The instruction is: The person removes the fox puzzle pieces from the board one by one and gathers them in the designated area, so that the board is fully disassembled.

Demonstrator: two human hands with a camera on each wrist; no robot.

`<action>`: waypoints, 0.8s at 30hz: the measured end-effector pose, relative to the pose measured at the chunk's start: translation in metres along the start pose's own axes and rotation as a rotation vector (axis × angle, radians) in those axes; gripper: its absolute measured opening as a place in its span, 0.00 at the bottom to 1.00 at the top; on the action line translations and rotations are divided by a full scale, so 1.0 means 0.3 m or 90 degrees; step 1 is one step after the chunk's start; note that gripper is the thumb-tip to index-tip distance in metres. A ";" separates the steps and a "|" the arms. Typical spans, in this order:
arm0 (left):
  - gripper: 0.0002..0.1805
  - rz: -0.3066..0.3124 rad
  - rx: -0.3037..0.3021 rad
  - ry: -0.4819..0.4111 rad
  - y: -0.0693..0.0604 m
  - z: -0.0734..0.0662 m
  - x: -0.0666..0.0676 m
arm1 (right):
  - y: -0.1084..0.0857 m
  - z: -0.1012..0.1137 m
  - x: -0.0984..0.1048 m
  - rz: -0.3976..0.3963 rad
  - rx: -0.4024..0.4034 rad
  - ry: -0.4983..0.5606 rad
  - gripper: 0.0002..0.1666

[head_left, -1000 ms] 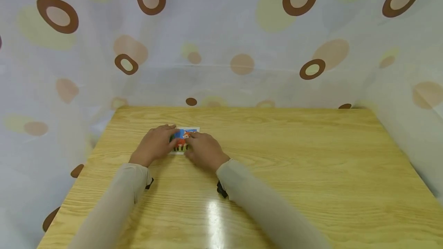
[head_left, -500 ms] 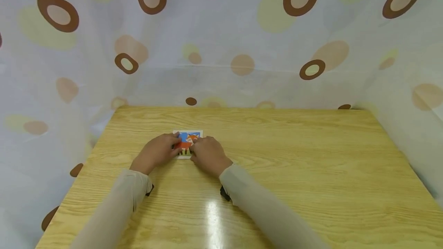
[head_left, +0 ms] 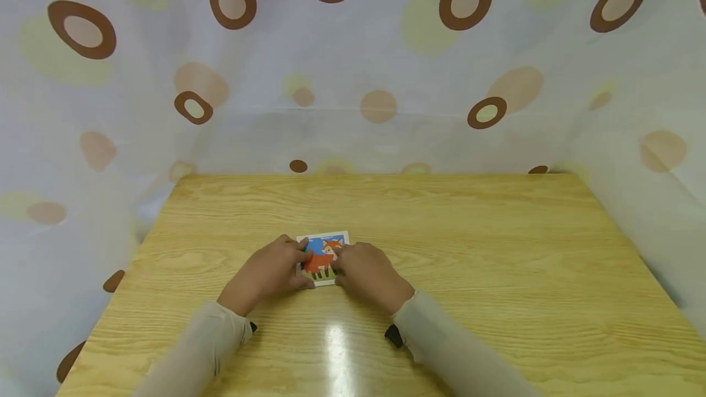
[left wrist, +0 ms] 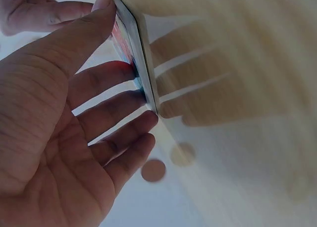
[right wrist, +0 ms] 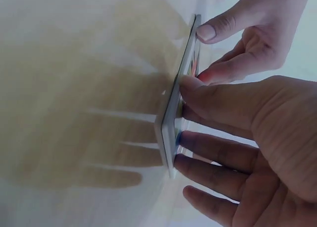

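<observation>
A small picture board (head_left: 321,259) with a white border and a fox on blue and green lies on the wooden table, left of the middle. At its left side the left hand (head_left: 270,271) grips it, thumb at the near edge and fingertips on the picture's left part. From the right, the right hand (head_left: 372,274) holds it with the thumb at the near right corner and fingers over the fox. Both wrist views show the board edge-on, thumbs (left wrist: 104,9) (right wrist: 195,88) against its near edge and other fingers spread along it. The hands cover parts of the picture.
Wooden table (head_left: 496,250) surface extends on both sides of the hands. A pale curtain (head_left: 353,60) with brown, pink and yellow ovals stands behind and beside it. Light glares on the table's near part.
Both hands and the board have moved together nearer to the person and to the right. The hold on the board looks much the same.
</observation>
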State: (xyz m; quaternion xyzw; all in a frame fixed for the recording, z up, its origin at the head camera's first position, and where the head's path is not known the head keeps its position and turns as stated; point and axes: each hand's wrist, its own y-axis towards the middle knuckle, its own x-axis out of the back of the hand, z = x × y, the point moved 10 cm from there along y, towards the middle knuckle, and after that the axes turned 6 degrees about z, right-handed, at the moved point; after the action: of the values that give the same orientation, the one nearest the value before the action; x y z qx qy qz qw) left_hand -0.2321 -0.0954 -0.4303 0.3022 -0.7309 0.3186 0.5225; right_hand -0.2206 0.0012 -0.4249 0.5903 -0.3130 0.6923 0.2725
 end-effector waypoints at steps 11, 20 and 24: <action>0.42 -0.033 -0.092 0.070 -0.062 -0.239 -0.073 | -0.272 0.008 0.002 -0.067 0.042 -0.011 0.06; 0.41 -0.061 -0.118 0.114 -0.109 -0.363 -0.080 | -0.406 0.006 -0.004 -0.084 0.022 0.011 0.16; 0.37 -0.048 -0.105 0.136 -0.134 -0.390 -0.094 | -0.415 0.000 -0.002 -0.094 0.022 0.045 0.15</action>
State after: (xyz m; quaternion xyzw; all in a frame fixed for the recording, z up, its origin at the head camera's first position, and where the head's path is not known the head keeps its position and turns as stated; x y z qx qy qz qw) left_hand -0.1266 -0.0257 -0.4219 0.2496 -0.6829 0.2682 0.6320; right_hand -0.1275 0.0826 -0.4115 0.5914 -0.2465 0.6961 0.3238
